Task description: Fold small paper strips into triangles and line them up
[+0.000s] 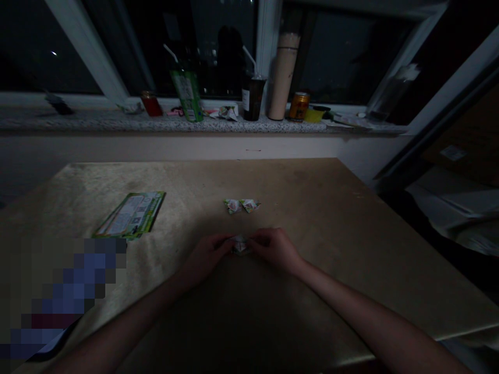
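Observation:
Between my two hands, just above or on the table, is a small folded piece of printed paper. My left hand pinches its left side with thumb and fingers. On the opposite side, my right hand grips the right edge in a pinch. Two small folded paper triangles, white and green with print, lie side by side a little beyond my hands. To the left rests a stack of green and white printed leaflets. Dim light hides the finer folds.
A blurred-out device lies at the lower left. Along the granite windowsill stand a red jar, a green cup with a straw, a dark cup, a tall pinkish bottle and an orange can.

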Available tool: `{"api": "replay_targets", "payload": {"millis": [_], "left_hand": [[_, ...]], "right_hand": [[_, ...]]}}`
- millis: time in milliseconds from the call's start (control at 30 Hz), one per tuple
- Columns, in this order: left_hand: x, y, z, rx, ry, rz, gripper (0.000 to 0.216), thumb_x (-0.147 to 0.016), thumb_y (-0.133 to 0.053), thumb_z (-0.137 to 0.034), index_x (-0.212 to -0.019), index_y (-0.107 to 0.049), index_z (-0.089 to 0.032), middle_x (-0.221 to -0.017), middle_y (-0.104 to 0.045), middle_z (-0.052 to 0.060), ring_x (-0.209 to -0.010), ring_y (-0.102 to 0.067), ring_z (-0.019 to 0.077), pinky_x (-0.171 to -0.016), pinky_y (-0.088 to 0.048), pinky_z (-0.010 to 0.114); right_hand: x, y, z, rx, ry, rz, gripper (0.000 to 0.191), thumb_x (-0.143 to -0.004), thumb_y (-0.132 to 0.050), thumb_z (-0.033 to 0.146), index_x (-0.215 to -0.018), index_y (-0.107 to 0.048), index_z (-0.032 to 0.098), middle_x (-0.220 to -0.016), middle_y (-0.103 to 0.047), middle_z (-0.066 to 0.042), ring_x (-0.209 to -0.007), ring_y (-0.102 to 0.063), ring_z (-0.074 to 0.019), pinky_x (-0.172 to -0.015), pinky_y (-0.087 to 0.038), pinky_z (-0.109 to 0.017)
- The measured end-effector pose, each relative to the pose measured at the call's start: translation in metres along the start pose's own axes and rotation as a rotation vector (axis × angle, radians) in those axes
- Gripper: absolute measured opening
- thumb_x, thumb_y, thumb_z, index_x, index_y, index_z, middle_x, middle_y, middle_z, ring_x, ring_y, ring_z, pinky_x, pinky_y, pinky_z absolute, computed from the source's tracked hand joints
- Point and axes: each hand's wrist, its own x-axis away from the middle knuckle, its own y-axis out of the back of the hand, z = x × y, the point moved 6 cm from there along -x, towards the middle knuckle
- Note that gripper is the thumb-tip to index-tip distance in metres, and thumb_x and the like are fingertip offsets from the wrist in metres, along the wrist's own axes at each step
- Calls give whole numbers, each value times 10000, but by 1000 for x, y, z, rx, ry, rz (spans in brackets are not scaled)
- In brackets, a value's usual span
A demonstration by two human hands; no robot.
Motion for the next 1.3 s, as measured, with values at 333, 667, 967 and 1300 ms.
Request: {"api": "replay_targets", "payload": {"millis": [333,667,967,1300], "left_hand": [[5,-6,-10,-24,-58,96,260,-860,-514,-339,-1004,-675,-195,-952,-714,14,-884,-649,213,-791,-471,280],[3,-7,-9,-19,19,247,341,-885,-488,-435,-1011,-706,-204,-831,-711,2,-769,-638,199,-682,-459,258],[10,-14,-19,125,-60,294,343,-787,-649,-318,-1119,-650,-231,-1041,-701,29,-939,-649,231,-830,-482,328],[5,-5,-7,48,15,24,336,-844,-574,-424,-1110,-563,-220,-871,-720,2,-819,-673,220,-721,-489,306]], "right_hand": [[-1,-6,-11,-155,-135,60,230,-815,-557,307,-675,-629,139,-523,-577,10,-438,-508,-91,-413,-352,-175],[-3,-8,-15,-273,-237,202,285,-791,-578,371,-627,-599,139,-491,-566,22,-392,-499,-81,-380,-364,-170],[-2,-13,-16,-210,-224,176,328,-785,-597,397,-561,-586,157,-425,-520,31,-367,-477,-88,-352,-313,-180],[-2,-8,-4,-269,-113,-20,252,-721,-679,338,-887,-618,158,-682,-648,-18,-605,-596,-134,-528,-428,-220]]}}
